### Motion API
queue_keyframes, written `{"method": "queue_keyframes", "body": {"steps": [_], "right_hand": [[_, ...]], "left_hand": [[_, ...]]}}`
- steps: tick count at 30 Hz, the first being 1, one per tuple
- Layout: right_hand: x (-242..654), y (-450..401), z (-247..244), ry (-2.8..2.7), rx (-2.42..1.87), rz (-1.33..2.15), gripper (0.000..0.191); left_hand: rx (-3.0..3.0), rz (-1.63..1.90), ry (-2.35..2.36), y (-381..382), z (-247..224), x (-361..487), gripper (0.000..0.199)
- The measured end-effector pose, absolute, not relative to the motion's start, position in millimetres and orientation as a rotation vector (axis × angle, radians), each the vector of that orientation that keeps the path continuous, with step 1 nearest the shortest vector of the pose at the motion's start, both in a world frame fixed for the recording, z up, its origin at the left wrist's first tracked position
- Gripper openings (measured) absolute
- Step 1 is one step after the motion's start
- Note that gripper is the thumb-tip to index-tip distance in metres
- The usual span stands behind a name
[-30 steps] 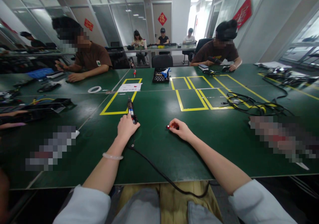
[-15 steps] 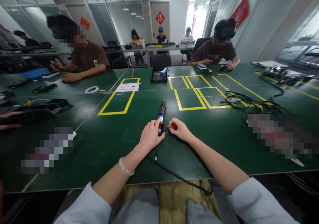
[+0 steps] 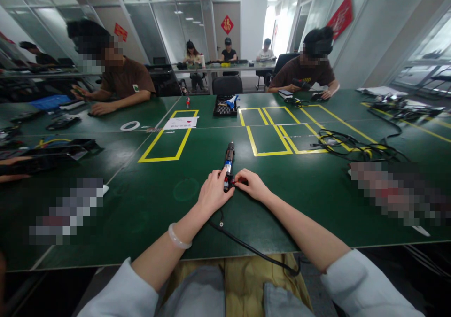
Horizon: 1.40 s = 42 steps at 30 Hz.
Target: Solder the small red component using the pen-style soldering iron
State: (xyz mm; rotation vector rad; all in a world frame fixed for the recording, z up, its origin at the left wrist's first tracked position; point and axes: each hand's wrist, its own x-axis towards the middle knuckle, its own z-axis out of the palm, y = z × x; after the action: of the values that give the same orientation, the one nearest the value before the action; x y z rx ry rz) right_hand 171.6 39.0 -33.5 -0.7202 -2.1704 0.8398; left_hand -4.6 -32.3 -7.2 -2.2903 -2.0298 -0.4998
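Observation:
A dark cylindrical tool (image 3: 229, 156) with a blue and silver band lies on the green table, its narrow tip pointing away from me. My left hand (image 3: 213, 189) is wrapped round its near end from the left and covers part of it. At the tool's right side, my right hand (image 3: 251, 184) pinches a small red part (image 3: 235, 182), which reaches the tool's near end. Whether the two touch is too small to tell. A black cable (image 3: 246, 245) with a small ring terminal (image 3: 221, 224) beside it runs from under my left hand over the table's front edge.
Beyond the tool stand a black tray (image 3: 225, 106) and a red screwdriver (image 3: 188, 103). A paper sheet (image 3: 181, 123) and a white tape roll (image 3: 130, 126) lie at the left. Coiled cables (image 3: 347, 143) are at the right. People sit across the table.
My right hand has moved slightly left, bringing the small red part up to the tool's near end. My left hand and the tool have barely shifted.

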Motion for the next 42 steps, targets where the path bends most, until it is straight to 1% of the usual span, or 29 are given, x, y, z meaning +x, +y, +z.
{"method": "queue_keyframes", "body": {"steps": [4,11,21,29,33,37,42], "right_hand": [[170.6,38.4,-32.8,-2.172,-0.713,0.827,0.005],[167.0,37.3,-30.9,-2.185,-0.735,0.794,0.005],[171.0,32.9,-26.7,-2.162,-0.709,0.8,0.016],[176.6,33.1,-23.6,-2.159,-0.653,0.962,0.027],[181.6,35.8,-23.4,-2.111,-0.682,1.047,0.032],[188.3,39.1,-25.2,-2.098,-0.728,1.086,0.026],[190.2,40.6,-27.7,-2.122,-0.755,1.063,0.023]], "left_hand": [[-2.289,-0.502,-2.035,-32.1,-6.2,-3.8,0.073],[-2.284,-0.503,-2.028,-31.6,-6.0,-1.8,0.069],[-2.228,-0.431,-2.019,-27.8,-3.9,2.9,0.065],[-2.208,-0.373,-2.069,-23.0,1.9,-4.8,0.065],[-2.181,-0.294,-2.063,-20.3,4.2,-20.3,0.068],[-2.102,-0.165,-2.157,-17.7,6.3,-51.6,0.069],[-1.916,-0.072,-2.374,-18.0,6.6,-118.6,0.069]]}}
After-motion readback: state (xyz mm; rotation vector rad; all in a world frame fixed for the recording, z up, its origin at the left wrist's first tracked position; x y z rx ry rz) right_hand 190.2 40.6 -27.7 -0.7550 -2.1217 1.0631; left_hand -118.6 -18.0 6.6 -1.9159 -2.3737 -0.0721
